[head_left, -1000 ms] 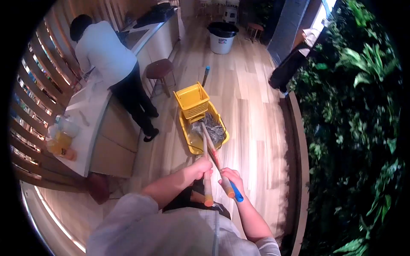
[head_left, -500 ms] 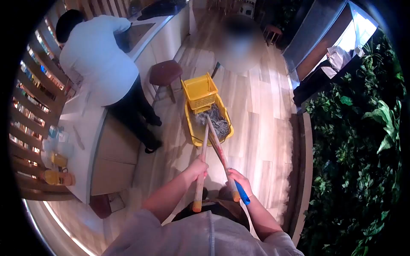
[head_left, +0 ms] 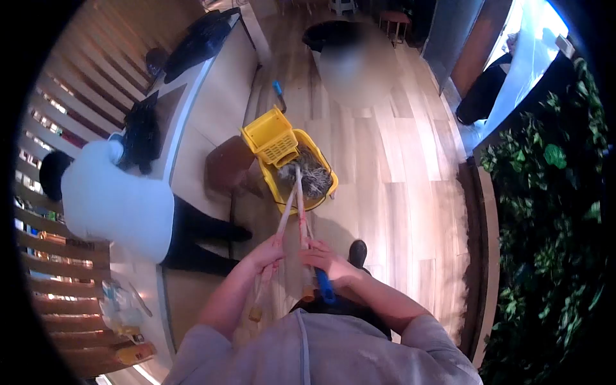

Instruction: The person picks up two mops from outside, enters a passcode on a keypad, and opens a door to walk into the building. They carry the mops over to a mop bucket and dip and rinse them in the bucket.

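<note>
My left hand point(head_left: 267, 253) is closed around a pale wooden mop handle point(head_left: 256, 301) that slants down to the bucket. My right hand point(head_left: 326, 262) is wrapped round a second mop handle point(head_left: 301, 208) with red marks, and a blue handle end point(head_left: 325, 287) sticks out below this hand. The handles converge inside a yellow mop bucket point(head_left: 333, 176) on the floor in front of me. Grey, stringy mop heads point(head_left: 314, 181) rest in the bucket. On its far left side sits a yellow wringer point(head_left: 276, 141), with a blue-tipped lever point(head_left: 278, 90) behind it.
A brown stool point(head_left: 228, 163) stands close to the bucket's left. Further left, a person in a white top point(head_left: 122, 202) leans at the counter point(head_left: 215, 83). Bottles point(head_left: 135, 353) stand at lower left. A leafy plant wall point(head_left: 545, 212) runs along the right. Wooden flooring point(head_left: 398, 212) surrounds the bucket.
In the view, the bucket has shifted slightly left and up. The handles now lean more to the left, and my right hand has moved left. The person at the counter appears lower and further left.
</note>
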{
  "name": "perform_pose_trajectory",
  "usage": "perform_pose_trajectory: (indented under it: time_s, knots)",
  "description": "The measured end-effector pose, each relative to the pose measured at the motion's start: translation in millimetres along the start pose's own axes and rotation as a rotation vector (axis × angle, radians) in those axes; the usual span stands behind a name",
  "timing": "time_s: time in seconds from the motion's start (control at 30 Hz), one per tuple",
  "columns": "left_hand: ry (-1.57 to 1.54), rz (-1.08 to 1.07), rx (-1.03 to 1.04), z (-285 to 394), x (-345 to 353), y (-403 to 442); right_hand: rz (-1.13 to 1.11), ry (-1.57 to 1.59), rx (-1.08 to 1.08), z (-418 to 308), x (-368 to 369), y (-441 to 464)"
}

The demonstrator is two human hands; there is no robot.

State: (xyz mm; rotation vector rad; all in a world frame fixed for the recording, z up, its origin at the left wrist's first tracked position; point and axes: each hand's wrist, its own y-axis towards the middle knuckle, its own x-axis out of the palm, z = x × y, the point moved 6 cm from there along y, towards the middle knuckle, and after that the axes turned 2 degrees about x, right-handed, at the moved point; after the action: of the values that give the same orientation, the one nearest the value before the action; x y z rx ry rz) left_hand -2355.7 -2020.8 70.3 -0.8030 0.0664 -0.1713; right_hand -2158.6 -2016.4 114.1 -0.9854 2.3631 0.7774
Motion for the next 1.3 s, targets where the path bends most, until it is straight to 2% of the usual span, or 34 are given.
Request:
perform_pose_trajectory:
  time_s: [0.07,0.2,0.33,0.4,0.6,0.73,0.8,0.83,0.97,1.03,1.13,1.2,1.27,1.3]
  knots:
    - [0.120,0.034,-0.030,25,-32,16,-0.196,0.175,-0.097,9,-1,50]
    - [0.183,0.043,-0.085,88,-71,43,-0.363,0.086,-0.249,7,-18,138]
    - [0.233,0.052,-0.140,124,-116,85,-0.460,0.115,-0.206,43,-3,204]
    - [0.258,0.060,-0.070,143,-138,109,-0.485,0.033,-0.193,59,-1,234]
    - [0.278,0.025,-0.034,188,-236,201,-0.376,-0.029,-0.215,118,-17,351]
    - [0.217,-0.009,0.053,246,-295,266,-0.293,0.002,-0.193,160,-44,437]
    - [0.283,0.016,0.076,277,-325,303,-0.256,0.120,-0.227,179,-68,480]
    - [0.326,-0.032,0.226,281,-342,339,-0.241,0.093,-0.226,191,-77,498]
    - [0.353,-0.005,0.110,387,-392,353,-0.146,0.133,-0.246,230,-122,582]
    - [0.358,-0.024,0.051,418,-408,379,-0.128,0.122,-0.263,254,-146,610]
    - [0.394,-0.044,0.067,448,-436,435,-0.110,0.133,-0.278,291,-177,654]
    - [0.391,0.025,0.042,489,-454,444,-0.153,0.189,-0.296,314,-195,687]
    - [0.340,-0.038,0.016,519,-476,462,-0.105,0.154,-0.362,331,-208,727]
    - [0.302,-0.002,0.026,533,-488,467,-0.133,0.158,-0.364,344,-212,748]
